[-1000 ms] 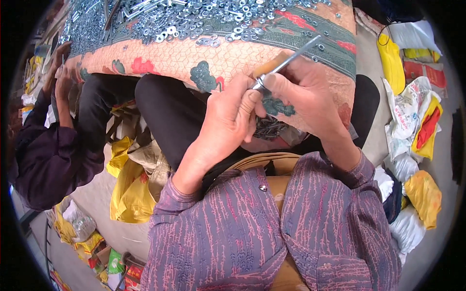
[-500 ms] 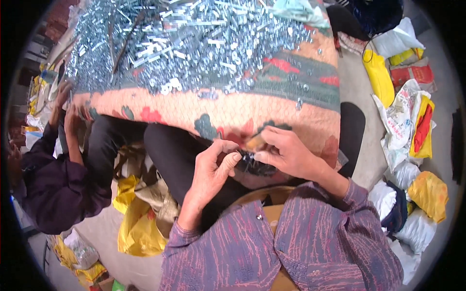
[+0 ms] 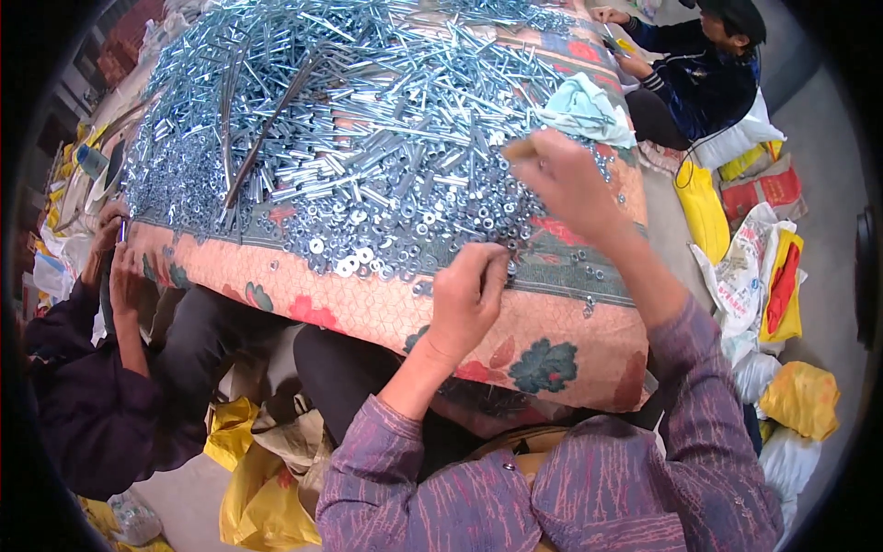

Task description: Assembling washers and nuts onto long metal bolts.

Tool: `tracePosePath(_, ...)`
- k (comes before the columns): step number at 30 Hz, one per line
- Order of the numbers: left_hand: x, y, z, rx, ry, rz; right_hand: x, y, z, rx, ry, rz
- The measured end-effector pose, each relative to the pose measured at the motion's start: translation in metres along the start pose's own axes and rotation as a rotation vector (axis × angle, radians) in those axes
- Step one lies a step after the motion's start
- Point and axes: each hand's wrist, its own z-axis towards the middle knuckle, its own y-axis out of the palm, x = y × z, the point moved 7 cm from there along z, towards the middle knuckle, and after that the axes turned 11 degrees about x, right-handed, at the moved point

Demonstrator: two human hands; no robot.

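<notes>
At the near edge of the heaped table, my left hand is down by the loose hex nuts, fingers curled in toward the thumb; can't tell if there's anything in the pinch. My right hand is further out over the right side of the pile, fingers bent and pretty blurred, with a tan patch at the tips, so no clue whether it's got hold of a part. Flat washers sit with the nuts toward the front, shiny metal tubes lie behind them, and long thin rods are further back. All that's on a flowered cloth, with a pale blue rag just beyond my right hand.
</notes>
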Motion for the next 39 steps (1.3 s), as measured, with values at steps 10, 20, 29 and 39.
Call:
tracePosePath(10, -0.004, 0.003, 0.005, -0.056, 0.055, -0.035, 0.090, 0.099, 0.105, -0.227, 0.065, -0.521)
tracePosePath(20, -0.007, 0.011, 0.004, -0.116, 0.036, -0.004, 0.110, 0.112, 0.112, -0.191, 0.104, -0.331)
tracePosePath(29, -0.010, 0.011, 0.005, -0.148, -0.012, -0.006, 0.076, 0.102, 0.096, -0.148, -0.115, -0.307)
tracePosePath(39, -0.013, 0.010, 0.003, -0.189, -0.048, 0.000, 0.038, 0.084, 0.111, 0.041, -0.110, -0.390)
